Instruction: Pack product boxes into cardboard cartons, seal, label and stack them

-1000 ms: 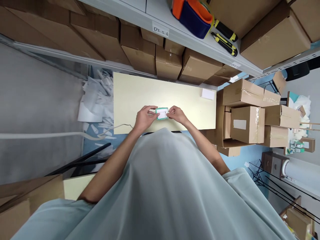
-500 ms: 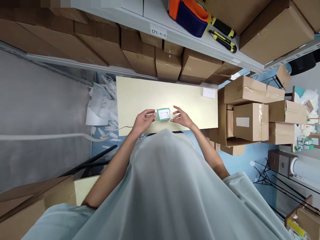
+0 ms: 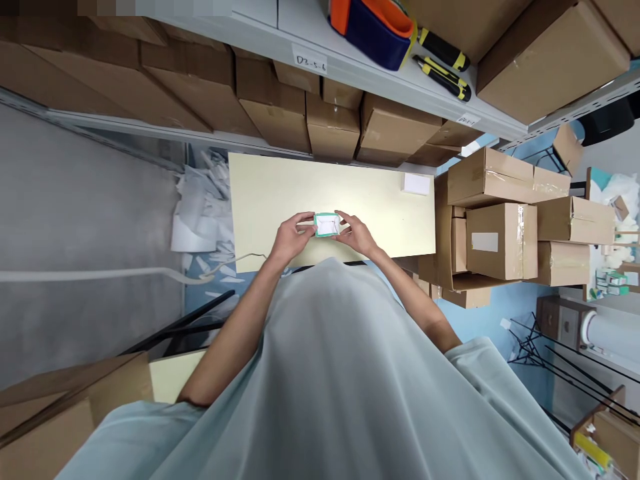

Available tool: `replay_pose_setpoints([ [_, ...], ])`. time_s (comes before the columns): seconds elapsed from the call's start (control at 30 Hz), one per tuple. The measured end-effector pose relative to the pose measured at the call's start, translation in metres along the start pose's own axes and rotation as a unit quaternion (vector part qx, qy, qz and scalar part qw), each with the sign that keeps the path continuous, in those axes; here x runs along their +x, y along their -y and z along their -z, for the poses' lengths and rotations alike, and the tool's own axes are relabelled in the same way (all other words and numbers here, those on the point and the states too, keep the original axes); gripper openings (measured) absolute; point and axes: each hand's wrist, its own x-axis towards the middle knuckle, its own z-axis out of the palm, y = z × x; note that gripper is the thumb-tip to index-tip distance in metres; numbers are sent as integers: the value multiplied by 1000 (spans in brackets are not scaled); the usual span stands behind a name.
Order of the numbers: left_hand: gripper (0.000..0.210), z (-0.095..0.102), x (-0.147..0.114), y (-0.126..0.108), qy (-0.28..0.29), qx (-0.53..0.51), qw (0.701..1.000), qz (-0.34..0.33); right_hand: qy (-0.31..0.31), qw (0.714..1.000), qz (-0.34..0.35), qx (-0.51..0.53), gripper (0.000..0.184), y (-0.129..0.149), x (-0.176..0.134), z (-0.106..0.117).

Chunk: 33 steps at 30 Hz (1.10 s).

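One head-worn view looks forward and steeply down over the person's shirt to the bench. It sits well back, so the fingers appear small mid-view, and its wide sweep takes in the left wall, far shelf and stacked cartons at right.

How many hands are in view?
2. The left hand is at the left end of the green-edged box; the right hand is at its right end. Some fingers are partly hidden; no other hand shows.
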Motion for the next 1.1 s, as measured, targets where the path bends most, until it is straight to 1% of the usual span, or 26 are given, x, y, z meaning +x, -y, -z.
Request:
replay_pose_setpoints([
  [0.1, 50, 0, -1, -3, -4, 7, 1000, 19, 20, 1000, -4, -16, 87, 0, -2, 3],
  [0.2, 48, 5, -2, -12, -37, 23, 999, 22, 21, 999, 4, -35, 94, 2, -2, 14],
  [0.3, 42, 14, 3, -31, -88, 32, 996, 0, -29, 998, 22, -56, 88, 15, 3, 39],
  [0.37, 38, 18, 15, -52, -114, 32, 993, -27, -71, 993, 55, -80, 78, 32, 11, 66],
  [0.47, 38, 17, 44, -95, -146, 12, 985, -91, -139, 970, 129, -152, 55, 72, 33, 117],
  [0.53, 38, 12, 62, -133, -160, -2, 977, -143, -185, 940, 182, -220, 42, 109, 52, 156],
  [0.57, 38, 9, 69, -153, -166, -10, 972, -168, -206, 922, 207, -253, 40, 130, 64, 174],
  [0.63, 36, 3, 79, -190, -181, -29, 961, -207, -232, 886, 249, -315, 44, 171, 92, 208],
  [0.67, 34, 0, 82, -206, -190, -43, 956, -219, -243, 869, 255, -347, 48, 190, 108, 221],
  [0.73, 31, -4, 84, -230, -200, -61, 948, -238, -239, 847, 236, -411, 54, 221, 143, 240],
  [0.8, 32, -6, 82, -244, -202, -73, 942, -256, -206, 838, 188, -469, 60, 243, 172, 249],
  [0.9, 35, -5, 75, -249, -201, -90, 937, -271, -155, 830, 105, -525, 68, 261, 196, 248],
  [1.0, 37, -3, 68, -241, -204, -97, 937, -267, -134, 827, 64, -542, 65, 270, 199, 244],
  [1.1, 38, 3, 60, -232, -205, -92, 940, -256, -141, 831, 64, -534, 58, 273, 189, 243],
])
